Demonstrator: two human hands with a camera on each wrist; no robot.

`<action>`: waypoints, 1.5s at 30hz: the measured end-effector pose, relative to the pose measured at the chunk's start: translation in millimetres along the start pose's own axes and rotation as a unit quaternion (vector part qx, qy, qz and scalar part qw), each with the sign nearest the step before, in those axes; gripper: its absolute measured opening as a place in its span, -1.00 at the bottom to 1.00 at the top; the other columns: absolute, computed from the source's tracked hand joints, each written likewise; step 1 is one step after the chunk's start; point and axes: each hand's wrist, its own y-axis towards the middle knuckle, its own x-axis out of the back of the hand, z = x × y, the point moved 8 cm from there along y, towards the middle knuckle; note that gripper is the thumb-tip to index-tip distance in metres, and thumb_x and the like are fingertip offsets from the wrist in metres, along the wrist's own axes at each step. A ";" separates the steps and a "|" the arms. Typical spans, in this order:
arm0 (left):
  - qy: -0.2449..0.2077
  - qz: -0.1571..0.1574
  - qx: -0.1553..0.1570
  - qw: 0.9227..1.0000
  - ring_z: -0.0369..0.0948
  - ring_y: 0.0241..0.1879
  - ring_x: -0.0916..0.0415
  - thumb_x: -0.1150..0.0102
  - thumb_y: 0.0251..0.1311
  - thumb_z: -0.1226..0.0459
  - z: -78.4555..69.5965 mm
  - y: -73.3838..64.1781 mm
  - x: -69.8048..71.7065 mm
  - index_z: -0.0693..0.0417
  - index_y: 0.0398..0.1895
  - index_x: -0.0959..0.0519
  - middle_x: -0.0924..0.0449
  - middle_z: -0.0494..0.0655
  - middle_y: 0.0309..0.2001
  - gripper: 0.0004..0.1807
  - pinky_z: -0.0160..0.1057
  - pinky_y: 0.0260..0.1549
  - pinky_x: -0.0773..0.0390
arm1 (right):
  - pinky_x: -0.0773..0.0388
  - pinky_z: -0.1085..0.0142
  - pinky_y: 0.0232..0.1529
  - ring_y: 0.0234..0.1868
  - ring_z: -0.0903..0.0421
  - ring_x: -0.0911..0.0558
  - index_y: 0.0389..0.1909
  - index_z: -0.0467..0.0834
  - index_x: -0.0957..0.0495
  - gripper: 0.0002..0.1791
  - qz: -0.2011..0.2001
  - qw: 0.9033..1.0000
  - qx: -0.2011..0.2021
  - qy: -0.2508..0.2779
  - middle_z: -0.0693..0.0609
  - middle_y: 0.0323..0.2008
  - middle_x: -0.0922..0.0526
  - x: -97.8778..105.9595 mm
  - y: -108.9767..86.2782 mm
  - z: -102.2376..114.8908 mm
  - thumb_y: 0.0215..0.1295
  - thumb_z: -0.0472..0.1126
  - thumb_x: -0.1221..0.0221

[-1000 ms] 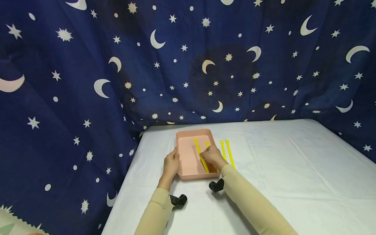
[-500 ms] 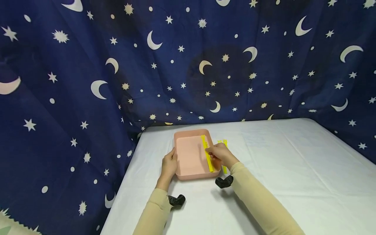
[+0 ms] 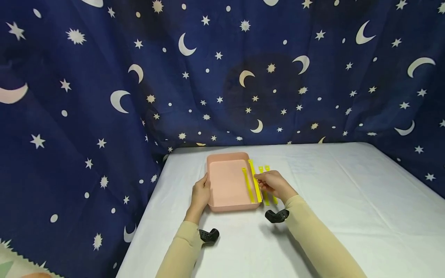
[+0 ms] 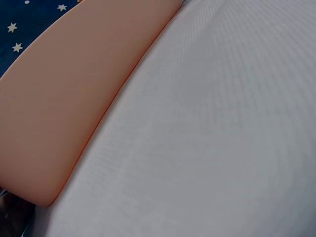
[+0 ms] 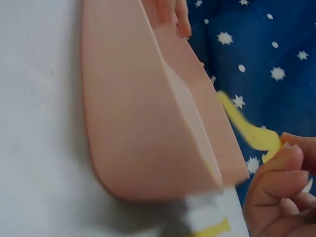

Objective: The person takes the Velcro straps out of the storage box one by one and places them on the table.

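Observation:
A shallow pink tray (image 3: 225,179) rests on the white table. My left hand (image 3: 200,195) grips its left wall, with the thumb at the rim. Between thumb and forefinger, my right hand (image 3: 276,184) pinches a long yellow strap (image 3: 255,179), which overlaps the tray's right rim in the head view. The right wrist view shows that strap (image 5: 247,129) bending limply from the fingertips. Another yellow strap (image 3: 248,184) lies inside the tray along its right side. Two more straps with slotted ends (image 3: 267,168) lie just right of the tray, partly hidden by my right hand.
A white cloth covers the table (image 3: 333,200). Behind and to the left hangs a dark blue curtain (image 3: 222,77) with moons and stars. A black wrist device (image 3: 277,216) sits below my right hand, and another (image 3: 209,236) by my left wrist.
My right hand has lifted a strap inside the tray and carried it right to the tray's right rim. The left hand keeps its grip on the tray.

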 end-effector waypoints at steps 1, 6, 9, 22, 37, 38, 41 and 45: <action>-0.001 0.003 0.001 1.000 0.11 0.47 -0.22 0.13 0.55 0.29 -1.0 0.4 -0.8 0.25 0.46 -0.28 -0.29 0.14 0.46 -0.51 0.06 0.43 -0.29 | -0.39 0.54 -0.56 -0.57 0.28 -0.42 -0.36 -0.24 -0.49 -0.82 -0.004 1.000 0.002 -0.002 0.09 -0.59 -0.46 5.1 -0.3 -0.5 0.43 -0.23 -0.16; 0.004 0.006 -0.001 1.000 0.11 0.47 -0.22 0.14 0.55 0.29 -5.9 1.9 -1.8 0.24 0.46 -0.27 -0.29 0.14 0.46 -0.51 0.06 0.43 -0.30 | -0.41 0.54 -0.56 -0.58 0.30 -0.44 -0.31 -0.28 -0.50 -0.82 -0.014 1.000 0.010 -0.004 0.11 -0.60 -0.47 27.5 -2.2 -0.1 0.44 -0.23 -0.15; 0.009 0.002 -0.004 1.000 0.11 0.46 -0.23 0.13 0.55 0.29 -7.6 2.5 -0.4 0.24 0.46 -0.28 -0.29 0.14 0.45 -0.52 0.06 0.42 -0.31 | -0.41 0.55 -0.55 -0.56 0.31 -0.43 -0.22 -0.32 -0.48 -0.82 -0.012 1.000 0.011 -0.006 0.12 -0.57 -0.47 37.2 -2.7 1.2 0.45 -0.24 -0.13; 0.011 -0.017 -0.016 1.000 0.14 0.42 -0.29 0.09 0.52 0.30 -6.2 1.4 3.9 0.26 0.42 -0.34 -0.36 0.18 0.41 -0.53 0.10 0.41 -0.32 | -0.44 0.54 -0.54 -0.55 0.30 -0.43 -0.08 -0.38 -0.47 -0.76 -0.032 0.999 -0.027 -0.030 0.11 -0.56 -0.49 66.0 1.7 -14.2 0.45 -0.24 -0.13; 0.001 -0.008 -0.003 1.000 0.12 0.44 -0.27 0.10 0.53 0.28 -2.7 -0.9 -0.3 0.24 0.44 -0.32 -0.34 0.16 0.42 -0.52 0.07 0.42 -0.31 | -0.41 0.51 -0.53 -0.56 0.29 -0.41 -0.12 -0.34 -0.48 -0.78 -0.050 0.995 -0.063 -0.061 0.11 -0.58 -0.48 87.2 2.8 -42.7 0.46 -0.22 -0.13; 0.003 -0.008 -0.002 1.000 0.11 0.44 -0.27 0.10 0.53 0.28 -2.5 -1.1 -0.4 0.24 0.44 -0.32 -0.34 0.15 0.42 -0.52 0.07 0.42 -0.31 | -0.41 0.51 -0.53 -0.57 0.29 -0.41 -0.13 -0.34 -0.48 -0.79 -0.053 0.994 -0.064 -0.064 0.11 -0.59 -0.48 87.8 3.2 -43.7 0.46 -0.22 -0.13; 0.006 -0.010 -0.004 1.000 0.12 0.43 -0.28 0.10 0.53 0.28 -3.4 -1.8 0.2 0.24 0.43 -0.33 -0.35 0.16 0.41 -0.53 0.08 0.42 -0.32 | -0.40 0.50 -0.53 -0.57 0.28 -0.41 -0.14 -0.34 -0.47 -0.78 -0.058 0.994 -0.060 -0.075 0.11 -0.59 -0.48 87.8 4.8 -44.4 0.46 -0.22 -0.13; 0.007 -0.015 -0.007 1.000 0.13 0.42 -0.29 0.09 0.53 0.28 -5.9 -2.7 1.9 0.25 0.42 -0.34 -0.37 0.18 0.40 -0.53 0.08 0.42 -0.32 | -0.39 0.47 -0.54 -0.58 0.26 -0.42 -0.18 -0.33 -0.50 -0.79 -0.074 0.991 -0.062 -0.094 0.10 -0.61 -0.49 88.4 6.4 -44.9 0.46 -0.21 -0.13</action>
